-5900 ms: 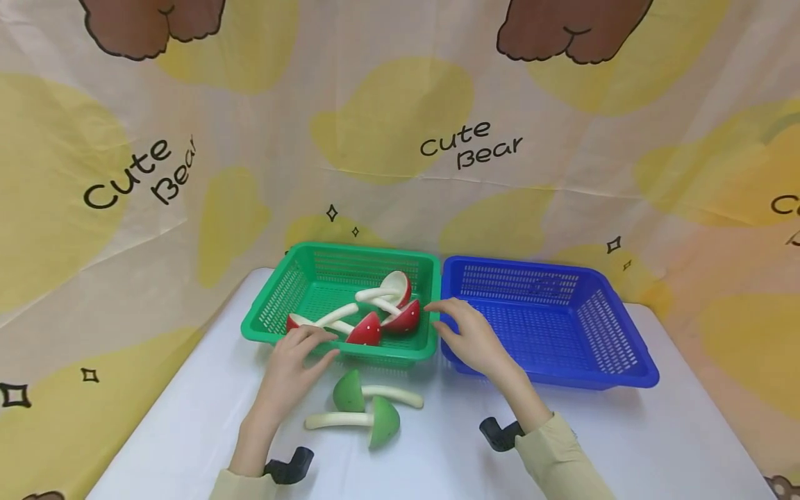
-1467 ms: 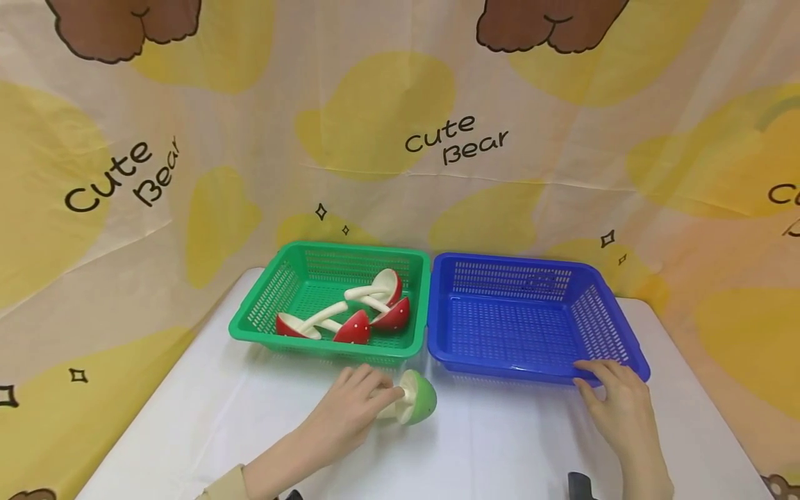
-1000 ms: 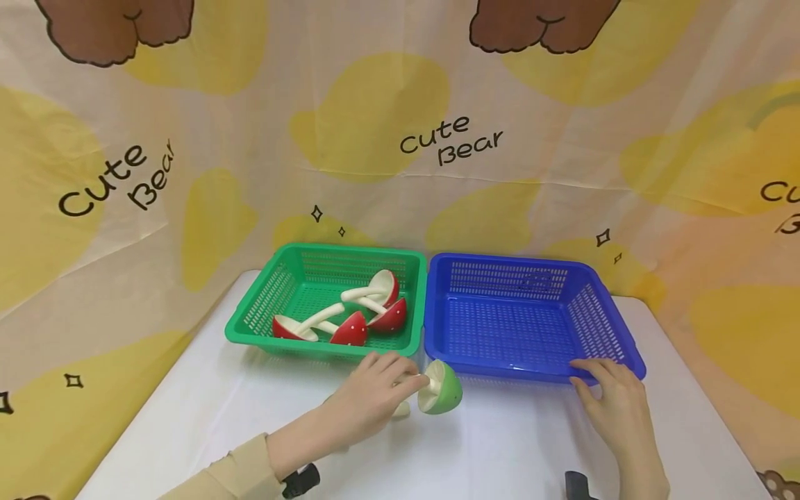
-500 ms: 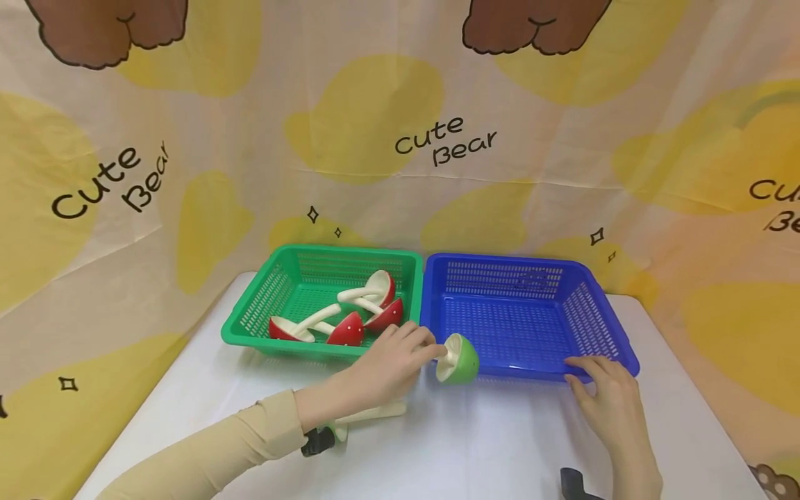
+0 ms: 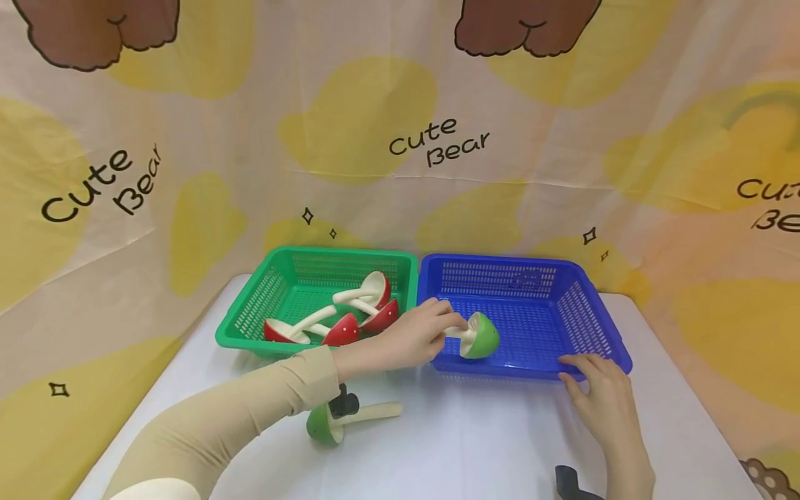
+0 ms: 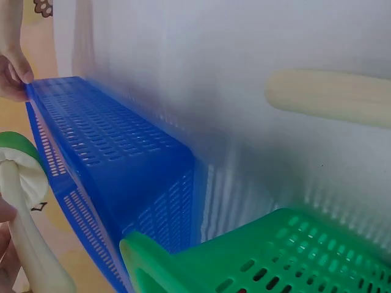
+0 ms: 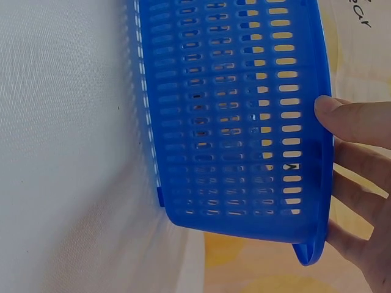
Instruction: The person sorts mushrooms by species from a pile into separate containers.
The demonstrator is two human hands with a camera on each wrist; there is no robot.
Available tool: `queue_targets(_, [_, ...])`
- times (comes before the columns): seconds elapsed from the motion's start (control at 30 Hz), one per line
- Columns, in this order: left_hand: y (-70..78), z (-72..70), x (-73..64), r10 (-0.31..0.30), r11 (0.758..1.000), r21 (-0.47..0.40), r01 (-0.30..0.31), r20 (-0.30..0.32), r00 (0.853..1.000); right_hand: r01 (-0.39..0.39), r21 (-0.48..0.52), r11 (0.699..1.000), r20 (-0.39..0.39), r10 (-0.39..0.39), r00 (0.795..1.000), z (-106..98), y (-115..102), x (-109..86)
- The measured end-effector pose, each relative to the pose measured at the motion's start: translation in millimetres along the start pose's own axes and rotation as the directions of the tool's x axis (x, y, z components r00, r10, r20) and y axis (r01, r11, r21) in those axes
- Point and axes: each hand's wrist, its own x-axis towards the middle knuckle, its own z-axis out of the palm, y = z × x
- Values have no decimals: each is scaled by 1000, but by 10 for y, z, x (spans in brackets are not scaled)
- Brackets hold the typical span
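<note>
A toy mushroom with a green cap (image 5: 484, 337) hangs over the front left part of the blue basket (image 5: 500, 260). My left hand (image 5: 420, 335) pinches its white stem (image 6: 30, 244), the cap pointing right. At the basket's front right corner, my right hand (image 5: 605, 397) grips the rim, its thumb (image 7: 351, 119) on the near side and the fingers behind. A second green mushroom (image 5: 322, 425) lies on the table below my left forearm, partly covered by the black wrist mount.
The green basket (image 5: 250, 346), holding several red-capped mushrooms (image 5: 342, 330), stands left of the blue one, their sides close together. My left forearm crosses in front of it. A white cloth covers the table (image 5: 475, 444); a printed curtain (image 5: 350, 139) hangs behind.
My left hand has lifted one green mushroom off the table and carried it right and forward over the blue basket. My right hand, earlier by the green basket, has moved to the blue rim.
</note>
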Motion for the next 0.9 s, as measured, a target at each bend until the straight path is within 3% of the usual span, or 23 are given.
queue_targets(0.17, [-74,124,194,-21,999,-36,23,65,998,0,9,1000,-2,0,1000,3,-9,-7])
queue_targets(0.47, [-141,319,445,-101,991,-66,113,168,981,18,0,1000,-12,-18,1000,-1,2,-1])
queue_targets(0.7, [-224,495,588,-191,963,-144,230,240,952,22,1,1000,-10,-22,1000,-2,7,0])
queue_targets(0.9, [-267,638,671,-259,919,-219,329,297,919,7,-2,1000,-5,-7,1000,-9,0,-1])
